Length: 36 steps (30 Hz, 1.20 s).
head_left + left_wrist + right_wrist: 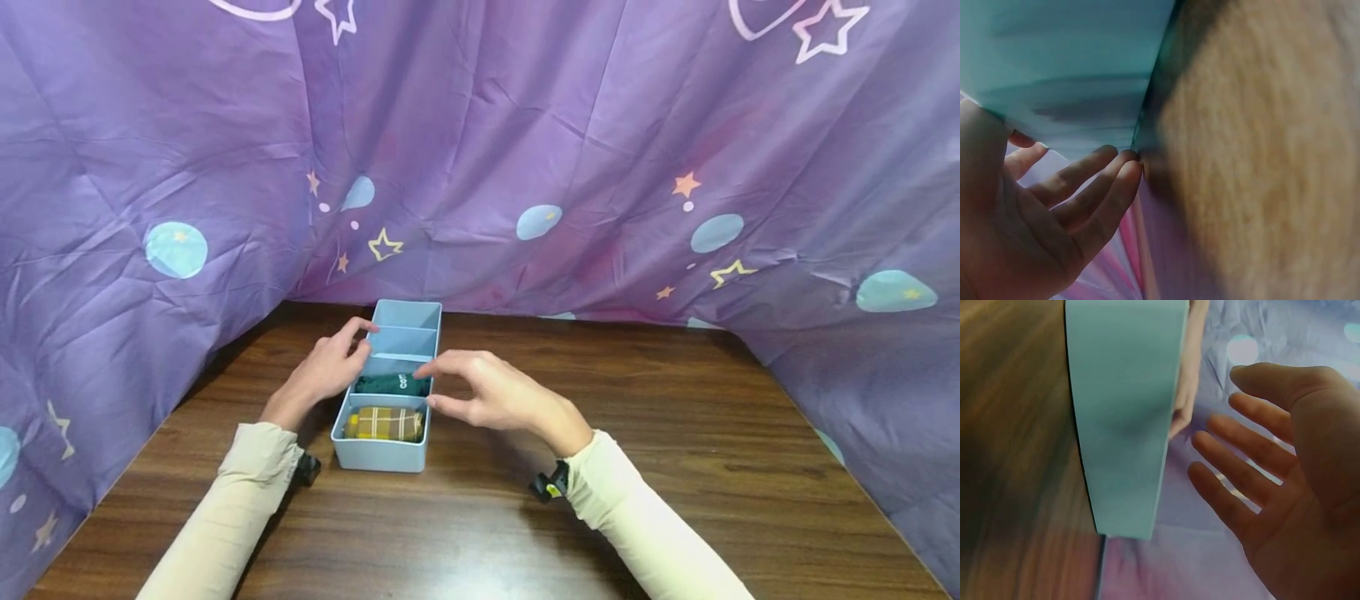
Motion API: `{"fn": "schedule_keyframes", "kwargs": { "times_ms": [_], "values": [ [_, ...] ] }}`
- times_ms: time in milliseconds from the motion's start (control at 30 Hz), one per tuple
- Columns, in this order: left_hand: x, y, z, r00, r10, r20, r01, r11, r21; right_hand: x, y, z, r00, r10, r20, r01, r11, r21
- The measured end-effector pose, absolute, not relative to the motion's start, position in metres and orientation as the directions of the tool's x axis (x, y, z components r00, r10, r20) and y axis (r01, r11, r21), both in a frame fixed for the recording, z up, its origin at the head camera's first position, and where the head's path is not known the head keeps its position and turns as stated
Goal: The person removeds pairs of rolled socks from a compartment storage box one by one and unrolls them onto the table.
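Head view shows a light-blue divided box (381, 457) on the wooden table (690, 417), left of the middle, its long side running from the far edge toward the near edge. Its nearest compartment holds a yellow-and-brown plaid bundle (386, 423); the next one back holds a dark green bundle (381, 384) with white lettering. The left hand (324, 368) is at the box's side toward the table's left edge, fingers loosely extended, fingertips at the rim by the farther compartments. The right hand (495, 392) is at the opposite side, its fingers spread in the right wrist view, index fingertip near the green bundle and thumb by the rim; whether either touches cannot be told. Both arms wear pale sleeves (637, 517), with a dark strap (551, 483) at each wrist. Behind the table's far edge hangs a purple curtain (487, 142) printed with stars.
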<state>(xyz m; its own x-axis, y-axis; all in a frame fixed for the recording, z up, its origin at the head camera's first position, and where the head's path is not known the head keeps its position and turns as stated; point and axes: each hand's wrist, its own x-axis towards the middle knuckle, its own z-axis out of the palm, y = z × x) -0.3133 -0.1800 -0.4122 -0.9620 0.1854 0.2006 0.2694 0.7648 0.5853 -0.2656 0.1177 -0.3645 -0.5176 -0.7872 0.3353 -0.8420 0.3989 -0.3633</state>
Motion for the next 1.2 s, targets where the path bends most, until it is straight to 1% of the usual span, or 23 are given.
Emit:
{"fn": "schedule_keyframes", "kwargs": {
  "times_ms": [167, 367, 533, 633, 800, 967, 1200],
  "values": [
    [-0.314, -0.181, -0.413, -0.961, 0.187, 0.201, 0.272, 0.759, 0.592, -0.262, 0.105, -0.372, -0.484, -0.822, 0.299, -0.856, 0.374, -0.358],
    [-0.316, -0.177, -0.415, -0.962, 0.192, 0.194, 0.271, 0.751, 0.601, -0.258, 0.095, -0.379, -0.497, -0.824, 0.271, -0.860, 0.427, -0.280],
    [-0.316, -0.178, -0.415, -0.962, 0.183, 0.201, 0.268, 0.754, 0.600, -0.256, 0.089, -0.379, -0.505, -0.824, 0.256, -0.853, 0.433, -0.291],
    [-0.315, -0.180, -0.415, -0.964, 0.185, 0.191, 0.264, 0.756, 0.599, -0.255, 0.085, -0.377, -0.531, -0.815, 0.232, -0.837, 0.464, -0.289],
    [-0.315, -0.181, -0.416, -0.966, 0.193, 0.175, 0.260, 0.764, 0.591, -0.250, 0.079, -0.374, -0.586, -0.789, 0.185, -0.805, 0.540, -0.246],
    [-0.316, -0.180, -0.417, -0.967, 0.193, 0.168, 0.255, 0.770, 0.585, -0.248, 0.074, -0.374, -0.617, -0.771, 0.155, -0.783, 0.582, -0.220],
    [-0.315, -0.181, -0.415, -0.966, 0.187, 0.176, 0.256, 0.765, 0.591, -0.251, 0.065, -0.371, -0.659, -0.744, 0.111, -0.751, 0.643, -0.149]
  ]
}}
